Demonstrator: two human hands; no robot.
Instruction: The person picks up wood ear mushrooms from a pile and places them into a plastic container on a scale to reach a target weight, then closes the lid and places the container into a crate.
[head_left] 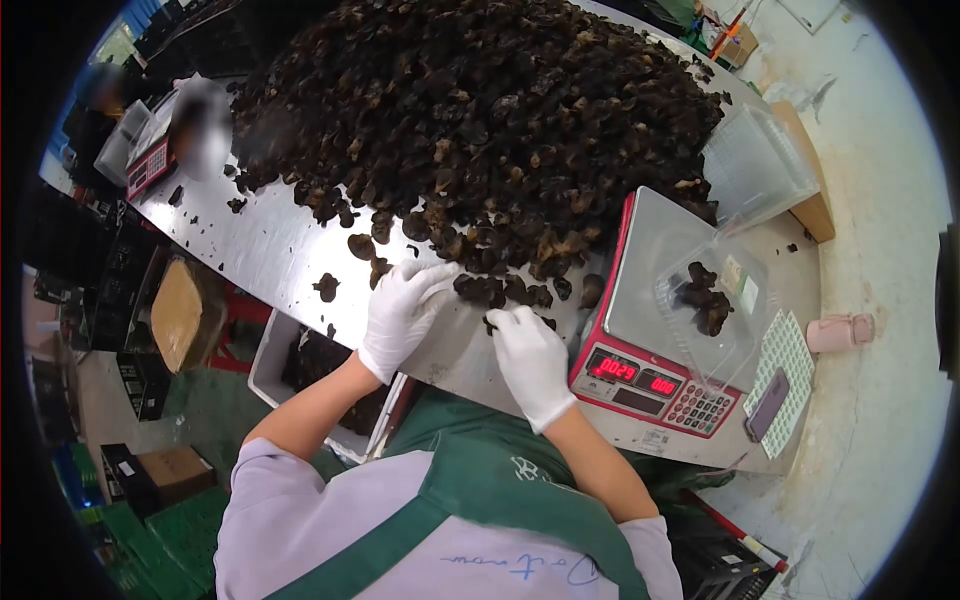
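A big heap of dark dried mushrooms (480, 110) covers the steel table (270, 250). My left hand (403, 305), in a white glove, rests at the heap's near edge, fingers curled over a few pieces. My right hand (530, 350), also gloved, lies palm down just beside it, touching loose pieces (490, 290). To the right stands a red scale (650, 375) with a clear plastic box (715, 300) on its pan, holding a few mushrooms. The display glows red.
A stack of clear plastic boxes (755, 165) stands behind the scale. A phone (768, 403) lies on a perforated pad at the scale's right. A white crate with mushrooms (275, 365) sits under the table's left. Another person (200, 125) works at the far end beside a second scale.
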